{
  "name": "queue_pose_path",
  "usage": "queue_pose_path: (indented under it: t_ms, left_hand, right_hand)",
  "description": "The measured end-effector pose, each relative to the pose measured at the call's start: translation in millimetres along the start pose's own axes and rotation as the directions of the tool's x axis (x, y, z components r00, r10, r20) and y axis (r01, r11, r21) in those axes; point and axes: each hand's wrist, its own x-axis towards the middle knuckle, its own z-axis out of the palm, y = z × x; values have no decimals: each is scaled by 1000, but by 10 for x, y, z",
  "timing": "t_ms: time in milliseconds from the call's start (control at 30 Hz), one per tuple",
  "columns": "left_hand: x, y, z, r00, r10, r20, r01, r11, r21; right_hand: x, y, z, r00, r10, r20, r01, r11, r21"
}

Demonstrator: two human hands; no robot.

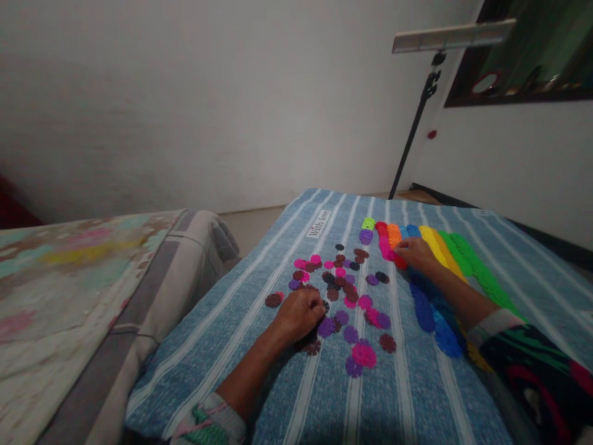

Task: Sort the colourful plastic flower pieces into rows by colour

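Striped blue cloth point(417, 402) bears loose discs point(364, 354); white wall point(208, 93) behind.

Blue striped cloth point(287, 395) spread before me, over bed or table, can't tell which. On it: loose pink, purple, maroon flower discs point(340, 272) scattered mid-cloth; coloured disc rows point(458, 253) packed side by side at my right.

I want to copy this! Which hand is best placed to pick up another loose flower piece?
Probably the left hand: it rests right among the loose flower pieces. The right hand is farther off, at the coloured rows.
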Motion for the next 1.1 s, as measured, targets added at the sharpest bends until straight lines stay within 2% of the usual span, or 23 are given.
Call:
queue_pose_path:
  t_ms: [267, 767, 900, 1000, 1100]
  left_hand:
    - [9, -19, 3, 1000, 3, 1, -3, 1000, 3]
    - [-8, 9, -18, 1000, -17, 7, 17, 1000, 4]
    - [-14, 20, -29, 1000, -6, 12, 6, 1000, 7]
    - [-9, 19, -36, 1000, -5, 9, 5, 1000, 0]
    - [7, 0, -36, 1000, -5, 1, 5, 1000, -7]
  right_hand:
    - [-18, -19, 114, 995, -2, 96, 13, 993, -116]
    - [-24, -93, 167, 996, -36, 78, 55, 963, -264]
    - [-94, -144, 113, 995, -90, 49, 100, 954, -282]
    - [-255, -216, 63, 988, -149, 42, 155, 952, -264]
    - [-586, -321, 30, 945, -326, 31, 326, 933, -150]
